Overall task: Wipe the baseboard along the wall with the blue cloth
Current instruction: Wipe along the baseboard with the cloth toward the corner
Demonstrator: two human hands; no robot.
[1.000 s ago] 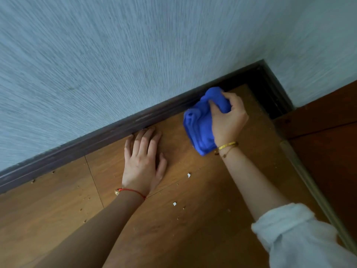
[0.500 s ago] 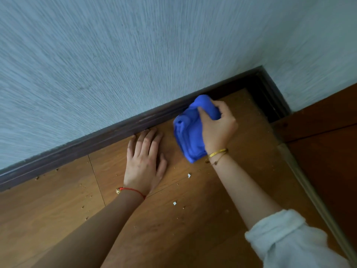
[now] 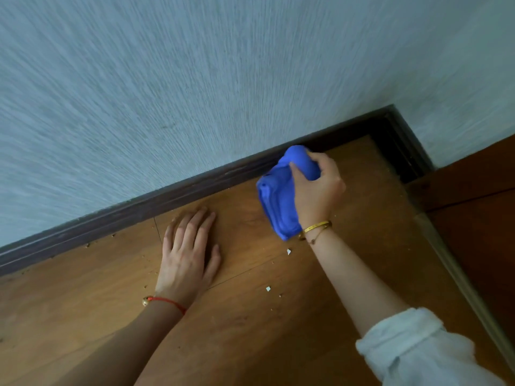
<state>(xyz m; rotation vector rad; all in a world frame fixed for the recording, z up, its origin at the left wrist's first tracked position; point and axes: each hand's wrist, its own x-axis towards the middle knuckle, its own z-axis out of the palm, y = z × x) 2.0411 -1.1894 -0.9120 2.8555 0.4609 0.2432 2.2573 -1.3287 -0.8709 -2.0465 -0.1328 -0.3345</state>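
Note:
A dark brown baseboard [image 3: 156, 203] runs diagonally along the foot of the pale textured wall, from lower left up to the corner at upper right. My right hand [image 3: 317, 190] is closed around a bunched blue cloth [image 3: 278, 201], whose top end presses against the baseboard a little left of the corner. My left hand [image 3: 189, 252] lies flat on the wooden floor with fingers spread, its fingertips just short of the baseboard.
The wooden floor [image 3: 83, 296] carries crumbs and small white flecks [image 3: 288, 251] near the hands. The baseboard turns at the corner [image 3: 395, 126]. A darker wood panel with a pale threshold strip [image 3: 457, 280] lies to the right.
My right hand has slid the cloth leftward along the baseboard, away from the corner. My left hand has stayed planted on the floor; the view has shifted slightly.

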